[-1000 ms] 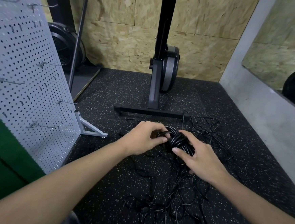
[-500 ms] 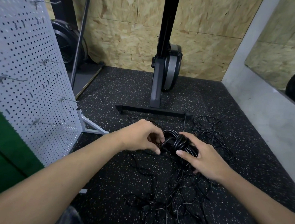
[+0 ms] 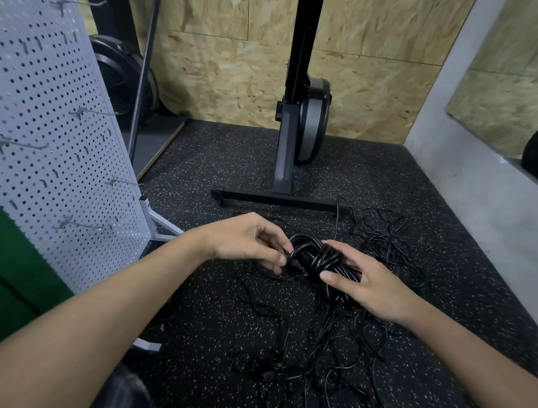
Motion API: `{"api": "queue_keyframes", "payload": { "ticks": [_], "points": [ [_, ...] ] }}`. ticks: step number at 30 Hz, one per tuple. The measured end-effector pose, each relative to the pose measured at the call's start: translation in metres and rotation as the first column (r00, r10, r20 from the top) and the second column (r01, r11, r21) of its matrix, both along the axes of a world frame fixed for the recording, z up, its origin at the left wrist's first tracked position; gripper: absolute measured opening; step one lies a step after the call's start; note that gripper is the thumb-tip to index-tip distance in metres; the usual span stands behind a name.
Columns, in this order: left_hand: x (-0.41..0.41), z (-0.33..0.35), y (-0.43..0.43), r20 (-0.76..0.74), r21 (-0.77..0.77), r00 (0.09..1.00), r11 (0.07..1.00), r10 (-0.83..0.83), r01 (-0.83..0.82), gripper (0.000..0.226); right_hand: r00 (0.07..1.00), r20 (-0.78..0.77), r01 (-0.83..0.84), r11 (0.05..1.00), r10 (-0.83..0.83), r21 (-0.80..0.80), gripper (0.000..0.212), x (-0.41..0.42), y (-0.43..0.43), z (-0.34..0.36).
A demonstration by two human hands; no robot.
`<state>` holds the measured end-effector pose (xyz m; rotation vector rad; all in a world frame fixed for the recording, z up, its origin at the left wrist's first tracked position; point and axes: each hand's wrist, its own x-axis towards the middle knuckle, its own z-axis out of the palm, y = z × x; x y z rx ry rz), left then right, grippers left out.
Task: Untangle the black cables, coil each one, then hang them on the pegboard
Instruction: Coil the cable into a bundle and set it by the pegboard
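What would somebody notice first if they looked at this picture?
Probably the two hands in the middle: the left hand pinches one end of a coiled black cable and the right hand grips it. Below them a messy tangle of loose cables sprawls over the speckled floor, and a pale pegboard stands at the left.

Bare forearms [image 3: 97, 319], left hand [image 3: 245, 239] and right hand [image 3: 373, 289] short-nailed, dark cloth [image 3: 127, 395] below

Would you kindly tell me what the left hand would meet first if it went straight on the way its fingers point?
The coiled black cable, whose near edge the left hand pinches; beyond it, probably the right hand.
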<state>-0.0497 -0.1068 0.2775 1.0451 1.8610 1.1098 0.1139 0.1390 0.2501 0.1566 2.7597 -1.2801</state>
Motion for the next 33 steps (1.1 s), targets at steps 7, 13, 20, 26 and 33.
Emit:
{"api": "queue_keyframes", "payload": {
  "ticks": [7,13,20,26,33],
  "points": [
    [0.003,-0.002,0.008,-0.118,-0.012,0.981,0.987,0.155,-0.158,0.005,0.999,-0.043,-0.008,1.000,0.008,-0.009,0.077,-0.002,-0.011,0.001],
    [0.005,-0.012,0.006,-0.163,-0.042,0.978,0.989,0.132,-0.141,0.022,1.000,-0.023,0.002,0.998,-0.001,0.059,0.073,0.000,-0.020,0.003],
    [-0.002,-0.004,-0.003,-0.158,-0.041,0.983,0.994,0.093,-0.101,0.021,0.998,0.045,-0.053,0.999,0.053,-0.007,0.070,-0.004,-0.026,0.006],
    [-0.015,0.004,-0.015,-0.263,-0.011,0.959,0.993,0.109,-0.116,0.012,0.992,0.122,-0.008,0.997,0.017,-0.080,0.067,-0.006,-0.034,0.013],
    [-0.011,-0.023,-0.021,-0.112,-0.118,0.984,0.982,0.136,-0.149,0.019,0.988,0.154,-0.025,0.999,0.020,0.035,0.079,-0.014,-0.032,-0.012]
  ]
}}
